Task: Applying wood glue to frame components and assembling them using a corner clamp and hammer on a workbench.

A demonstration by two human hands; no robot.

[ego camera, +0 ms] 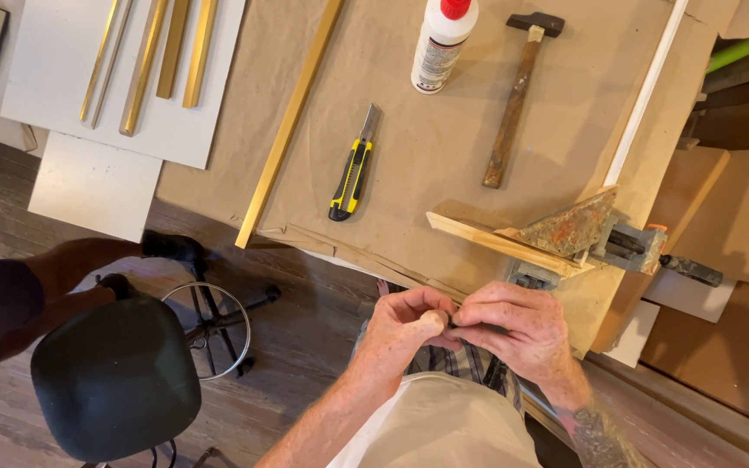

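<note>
While both hands meet just off the near edge of the bench, this is how the head view lies:

Left hand [407, 322]: fingers curled, thumb and forefinger pinched together at the point where the two hands touch.
Right hand [513, 328]: curled inward, fingertips pressed to those of the left; both seem closed on one small dark object [450, 322].
Small dark object: sits between the fingertips of both hands, equally near each; only a sliver shows, so its kind and long axis cannot be told.
Corner clamp [604, 234]: just beyond the right hand, gripping a pale wooden frame moulding [487, 240] that runs left and slightly away from it.
Utility knife [353, 169]: yellow and black, further up the bench, blade pointing away from the person.
Hammer [515, 95]: well beyond the hands, head furthest off.
Glue bottle [441, 39]: white with red cap, top cut off by the picture edge.
Gold mouldings [145, 65]: far left, well apart from the hands.
Stool [114, 377]: left of the person; another person's leg lies beside it.
</note>
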